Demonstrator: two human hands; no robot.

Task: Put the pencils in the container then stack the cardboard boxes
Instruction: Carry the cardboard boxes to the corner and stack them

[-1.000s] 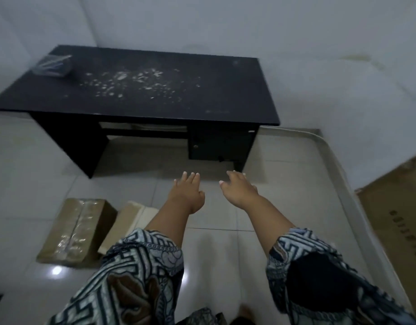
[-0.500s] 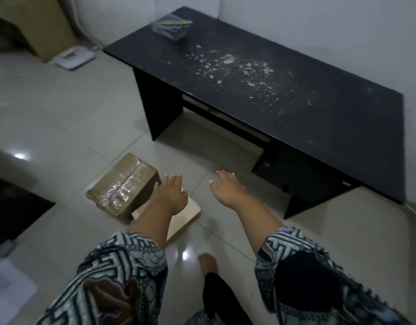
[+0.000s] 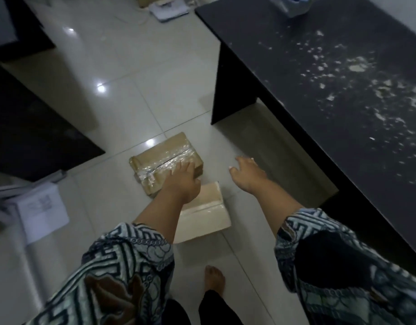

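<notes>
Two cardboard boxes lie side by side on the tiled floor left of the black desk. The farther one is a brown box wrapped in shiny clear tape. The nearer one is a paler box, partly hidden under my left forearm. My left hand is stretched out above the near right part of the brown box, fingers apart, holding nothing; whether it touches the box is unclear. My right hand hovers open over bare floor to the right of the boxes. A clear container with pencils stands at the desk's far end.
A dark mat covers the floor on the left. White papers lie at the left near my sleeve. A white flat object rests on the floor far ahead. My bare foot stands just behind the pale box.
The view has swung left and down onto the boxes. Both hands have dropped closer to them, the left now over the brown taped box.
</notes>
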